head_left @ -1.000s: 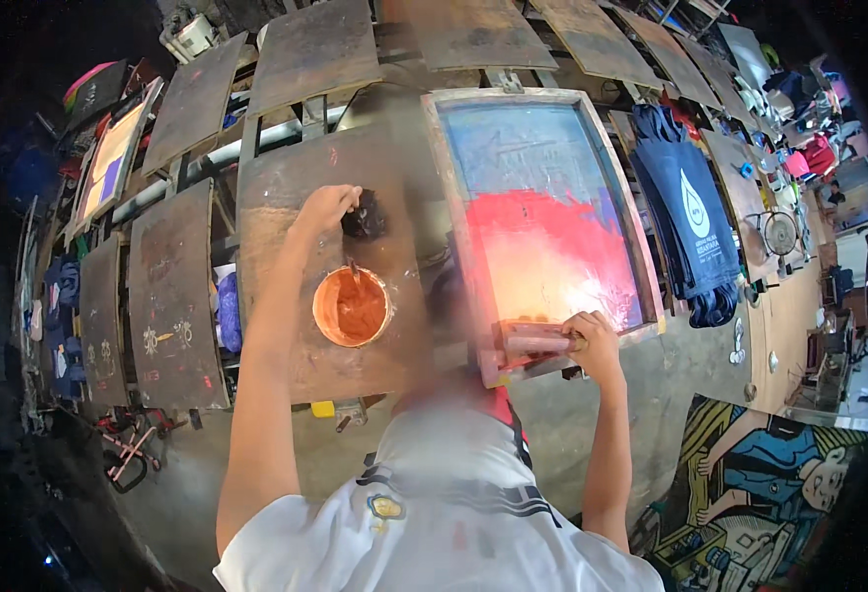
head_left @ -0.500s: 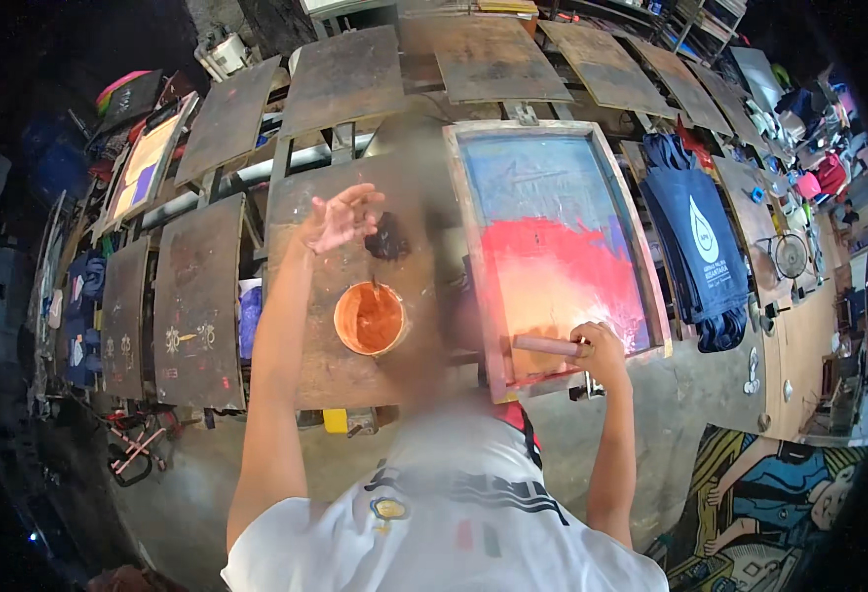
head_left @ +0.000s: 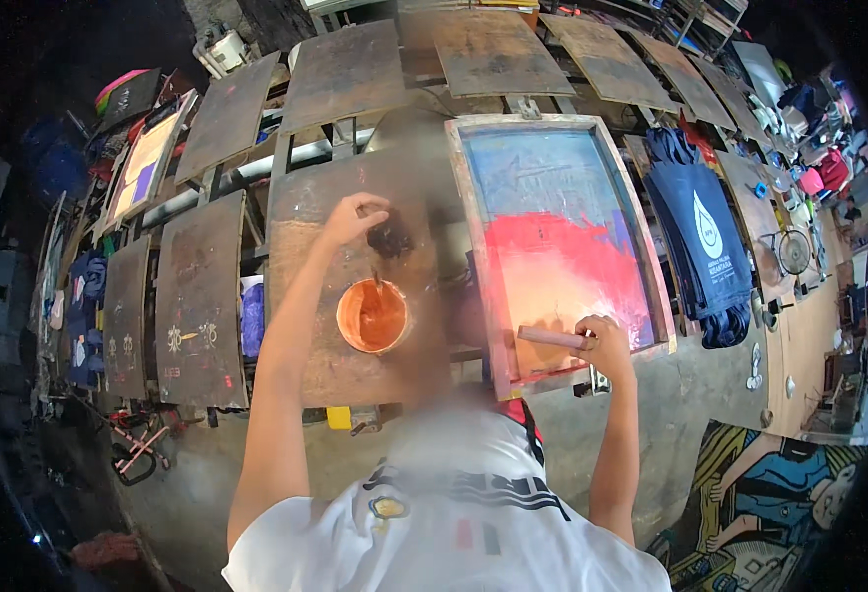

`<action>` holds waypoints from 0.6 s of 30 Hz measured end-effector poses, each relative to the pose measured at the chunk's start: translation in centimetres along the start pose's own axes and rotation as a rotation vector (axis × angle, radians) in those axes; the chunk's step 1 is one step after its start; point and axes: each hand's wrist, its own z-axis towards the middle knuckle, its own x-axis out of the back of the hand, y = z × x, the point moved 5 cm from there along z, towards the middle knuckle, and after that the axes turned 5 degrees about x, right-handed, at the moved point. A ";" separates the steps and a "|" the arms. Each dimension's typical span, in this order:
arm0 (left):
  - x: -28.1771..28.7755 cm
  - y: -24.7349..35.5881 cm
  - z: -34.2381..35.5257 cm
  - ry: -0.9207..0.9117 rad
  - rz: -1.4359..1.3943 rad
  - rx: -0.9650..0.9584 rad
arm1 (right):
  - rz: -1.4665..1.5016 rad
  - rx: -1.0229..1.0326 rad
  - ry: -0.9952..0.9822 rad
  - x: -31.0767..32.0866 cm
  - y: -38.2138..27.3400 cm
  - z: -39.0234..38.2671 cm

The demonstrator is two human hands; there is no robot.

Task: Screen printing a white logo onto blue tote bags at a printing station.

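My left hand (head_left: 353, 219) is raised with its fingers curled, just above a dark patch (head_left: 390, 239) on a stained brown board (head_left: 301, 296); what it holds, if anything, I cannot make out. Below it sits a tub of orange ink (head_left: 363, 328) with a stick (head_left: 379, 284) in it. My right hand (head_left: 602, 343) grips a pinkish squeegee (head_left: 542, 336) over the lower part of a screen frame (head_left: 661, 296), whose mesh bears red and orange ink below a blue upper area.
More boards (head_left: 340, 74) line the back and left, with another screen (head_left: 145, 158) at far left. A bundle of navy bags (head_left: 695, 261) hangs right of the frame. A painted panel (head_left: 779, 483) lies low right, and assorted clutter (head_left: 829, 158) fills the far right.
My left hand spread its fingers half a second ago and now has them curled again. My right hand still holds the squeegee, near the frame's lower end. The whole view has shifted slightly.
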 end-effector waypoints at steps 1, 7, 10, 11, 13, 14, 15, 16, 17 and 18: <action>-0.6 1.1 0.3 0.009 0.174 -0.128 | 0.004 -0.019 -0.009 0.0 0.1 -0.2; -3.8 3.0 0.0 -0.079 0.699 -0.385 | 0.011 -0.076 -0.024 0.6 -1.0 0.0; -4.5 3.3 0.3 -0.182 0.851 -0.299 | 0.039 -0.091 -0.022 0.7 -0.9 0.0; -4.8 3.4 0.3 -0.248 0.908 -0.279 | 0.049 -0.093 -0.021 0.7 -0.8 0.0; -4.5 2.9 0.5 -0.231 0.936 -0.291 | 0.037 -0.088 -0.026 0.8 -1.0 0.4; -4.5 2.8 0.6 -0.210 0.964 -0.305 | 0.023 -0.081 -0.029 0.8 -1.1 0.5; -5.0 2.7 0.7 -0.216 0.964 -0.310 | 0.024 -0.088 -0.027 0.8 -1.0 0.5; -5.2 3.0 0.6 -0.143 0.922 -0.338 | 0.041 -0.085 -0.020 0.8 -1.0 0.4; -5.4 3.2 0.6 -0.070 0.879 -0.366 | 0.058 -0.081 -0.012 0.8 -0.9 0.3; -5.6 3.2 0.5 -0.073 0.880 -0.368 | 0.059 -0.085 -0.010 0.8 -0.8 0.2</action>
